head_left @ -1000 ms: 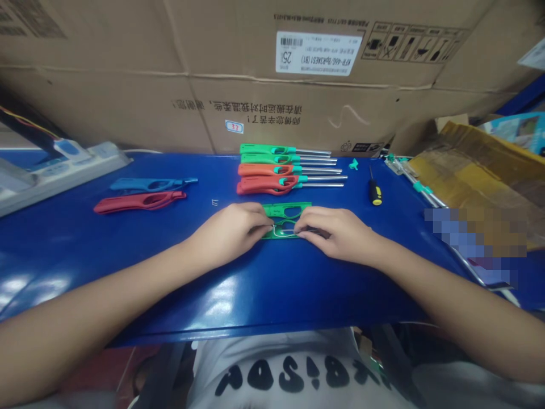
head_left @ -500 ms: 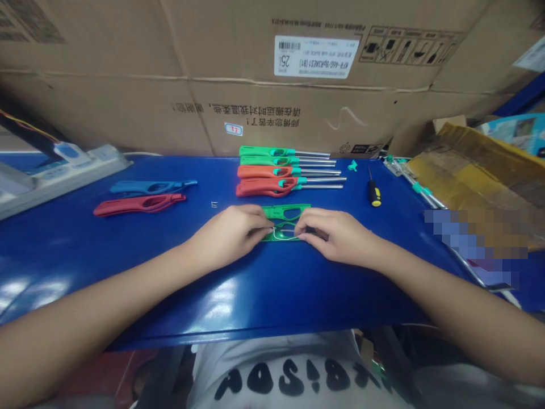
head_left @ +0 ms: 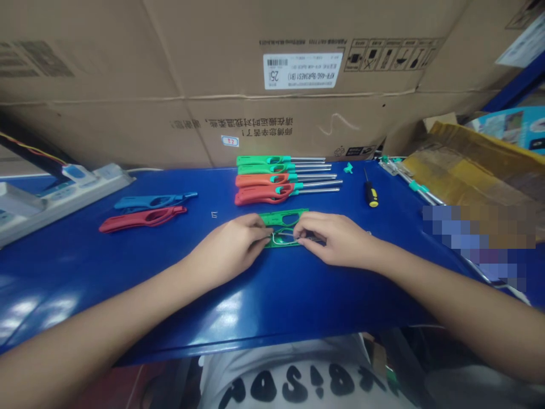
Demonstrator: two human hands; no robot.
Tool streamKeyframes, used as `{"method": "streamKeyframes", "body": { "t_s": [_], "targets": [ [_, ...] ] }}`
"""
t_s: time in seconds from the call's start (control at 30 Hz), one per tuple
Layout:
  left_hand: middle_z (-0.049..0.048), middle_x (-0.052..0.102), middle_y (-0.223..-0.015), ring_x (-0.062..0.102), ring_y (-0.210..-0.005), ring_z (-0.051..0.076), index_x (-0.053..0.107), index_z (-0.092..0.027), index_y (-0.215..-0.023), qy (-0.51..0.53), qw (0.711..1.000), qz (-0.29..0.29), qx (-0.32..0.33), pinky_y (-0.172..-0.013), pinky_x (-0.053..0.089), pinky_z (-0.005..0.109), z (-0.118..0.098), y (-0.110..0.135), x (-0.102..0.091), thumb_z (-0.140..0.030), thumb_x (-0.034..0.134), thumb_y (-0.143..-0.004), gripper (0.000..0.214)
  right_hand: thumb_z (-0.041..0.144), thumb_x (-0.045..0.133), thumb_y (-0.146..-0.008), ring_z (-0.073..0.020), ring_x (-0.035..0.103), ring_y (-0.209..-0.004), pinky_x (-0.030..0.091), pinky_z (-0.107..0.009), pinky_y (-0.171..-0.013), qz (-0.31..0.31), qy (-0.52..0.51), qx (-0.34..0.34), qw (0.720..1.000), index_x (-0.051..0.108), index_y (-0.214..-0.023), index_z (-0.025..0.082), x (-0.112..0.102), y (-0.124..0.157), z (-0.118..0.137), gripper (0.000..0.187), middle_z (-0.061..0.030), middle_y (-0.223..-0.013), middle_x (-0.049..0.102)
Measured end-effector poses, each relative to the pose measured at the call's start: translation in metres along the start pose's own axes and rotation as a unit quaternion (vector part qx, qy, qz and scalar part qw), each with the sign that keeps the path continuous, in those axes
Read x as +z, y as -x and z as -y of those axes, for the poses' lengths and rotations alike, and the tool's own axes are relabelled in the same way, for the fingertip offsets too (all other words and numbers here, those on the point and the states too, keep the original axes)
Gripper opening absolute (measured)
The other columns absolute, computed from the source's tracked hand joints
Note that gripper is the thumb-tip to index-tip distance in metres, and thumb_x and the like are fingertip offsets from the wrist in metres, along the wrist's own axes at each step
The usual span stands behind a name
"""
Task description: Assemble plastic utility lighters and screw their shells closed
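A green lighter shell (head_left: 284, 218) lies flat on the blue table (head_left: 128, 261) in front of me, with a thin white wire (head_left: 281, 236) looped on its near half. My left hand (head_left: 232, 245) pinches the wire's left end against the shell. My right hand (head_left: 334, 238) pinches its right end, fingers pressed together. Both hands rest on the table and cover the shell's ends.
Several finished lighters (head_left: 272, 180), green and orange with metal tubes, lie in a row behind the shell. A blue shell (head_left: 149, 200) and a red shell (head_left: 142, 218) lie at left. A yellow-handled screwdriver (head_left: 372, 191) lies at right. Cardboard boxes (head_left: 255, 74) wall the back.
The view has tilted slightly, so everything sits a little lower in the picture. Both hands stay pinched on the wire at the green shell with little visible movement.
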State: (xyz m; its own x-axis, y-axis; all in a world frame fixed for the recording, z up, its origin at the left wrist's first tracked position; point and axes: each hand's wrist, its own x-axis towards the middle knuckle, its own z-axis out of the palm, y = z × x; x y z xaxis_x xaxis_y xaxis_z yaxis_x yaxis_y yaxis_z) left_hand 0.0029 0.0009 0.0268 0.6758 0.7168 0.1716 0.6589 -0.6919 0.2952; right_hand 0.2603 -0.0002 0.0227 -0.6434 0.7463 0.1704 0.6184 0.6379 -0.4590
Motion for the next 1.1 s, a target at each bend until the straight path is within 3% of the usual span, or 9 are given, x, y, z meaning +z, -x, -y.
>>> {"method": "streamKeyframes", "body": {
  "t_s": [0.23,0.33,0.47,0.53,0.67,0.77,0.9,1.1],
  "targets": [
    [0.0073,0.068,-0.099,0.069,-0.084,0.019,0.078,-0.02,-0.103,-0.046,0.999,0.012,0.011,-0.075,0.055,0.03,-0.002,-0.001,-0.004,-0.019,0.054,-0.1,0.025,0.018,0.056,-0.094,-0.0139,0.06,-0.079,0.04,-0.026,-0.069,0.001,0.009,-0.013,1.0,0.064,-0.097,0.022,0.001,0.0,-0.001,0.01,-0.0011,-0.097,0.069],
    [0.01,0.065,-0.095,0.066,-0.08,0.023,0.075,-0.016,-0.112,-0.122,0.991,0.047,0.008,-0.072,0.055,0.036,-0.011,0.003,-0.008,-0.023,0.047,-0.103,0.031,0.019,0.055,-0.095,-0.0144,0.06,-0.081,0.04,-0.027,-0.07,0.003,0.015,-0.017,1.0,0.064,-0.098,0.022,0.002,0.001,-0.002,0.01,-0.0013,-0.099,0.069],
    [0.016,0.063,-0.108,0.059,-0.097,0.032,0.064,-0.011,-0.133,-0.173,0.984,0.037,0.024,-0.081,0.055,0.048,-0.019,0.011,-0.006,-0.028,0.051,-0.101,0.039,0.021,0.056,-0.094,-0.0134,0.059,-0.079,0.04,-0.026,-0.069,-0.007,0.011,-0.02,1.0,0.065,-0.097,0.022,0.0,0.001,-0.001,0.009,-0.0007,-0.097,0.068],
    [0.0168,0.062,-0.113,0.057,-0.102,0.032,0.061,-0.011,-0.137,-0.158,0.987,0.032,0.027,-0.085,0.055,0.05,-0.018,0.012,-0.002,-0.023,0.049,-0.102,0.039,0.027,0.059,-0.095,-0.0128,0.058,-0.077,0.04,-0.026,-0.069,-0.013,-0.003,-0.021,1.0,0.066,-0.095,0.021,-0.001,0.001,-0.001,0.009,-0.0008,-0.095,0.067],
    [0.013,0.065,-0.108,0.064,-0.099,0.025,0.066,-0.014,-0.13,-0.053,0.998,0.028,0.027,-0.089,0.057,0.042,-0.013,0.007,0.004,-0.021,0.049,-0.102,0.033,0.035,0.051,-0.101,-0.0119,0.057,-0.074,0.041,-0.026,-0.069,-0.028,-0.025,-0.018,0.999,0.068,-0.086,0.02,0.0,0.0,-0.001,0.028,-0.0023,-0.091,0.066],
    [0.0111,0.067,-0.108,0.067,-0.099,0.024,0.069,-0.016,-0.126,-0.011,0.999,0.015,0.033,-0.091,0.058,0.039,-0.013,0.005,0.005,-0.024,0.055,-0.101,0.029,0.031,0.058,-0.098,-0.0116,0.057,-0.073,0.041,-0.025,-0.068,-0.044,-0.024,-0.002,0.999,0.07,-0.089,0.02,0.001,0.0,-0.003,0.019,-0.0017,-0.09,0.068],
    [0.0114,0.068,-0.109,0.068,-0.1,0.024,0.07,-0.015,-0.123,-0.033,0.998,0.02,0.051,-0.09,0.059,0.038,-0.018,0.007,0.006,-0.026,0.052,-0.103,0.029,0.026,0.069,-0.09,-0.0109,0.058,-0.07,0.042,-0.025,-0.067,-0.039,-0.029,0.012,0.999,0.073,-0.095,0.02,0.004,0.0,-0.006,0.009,-0.0012,-0.091,0.071],
    [0.0137,0.067,-0.104,0.065,-0.091,0.026,0.067,-0.008,-0.12,-0.155,0.981,0.035,0.113,-0.082,0.061,0.041,-0.023,0.011,0.008,-0.02,0.049,-0.102,0.028,0.023,0.068,-0.091,-0.0138,0.066,-0.082,0.046,-0.026,-0.072,-0.029,-0.039,-0.009,0.999,0.075,-0.093,0.02,0.006,-0.001,-0.01,0.008,-0.0028,-0.096,0.072]
  ]
}}
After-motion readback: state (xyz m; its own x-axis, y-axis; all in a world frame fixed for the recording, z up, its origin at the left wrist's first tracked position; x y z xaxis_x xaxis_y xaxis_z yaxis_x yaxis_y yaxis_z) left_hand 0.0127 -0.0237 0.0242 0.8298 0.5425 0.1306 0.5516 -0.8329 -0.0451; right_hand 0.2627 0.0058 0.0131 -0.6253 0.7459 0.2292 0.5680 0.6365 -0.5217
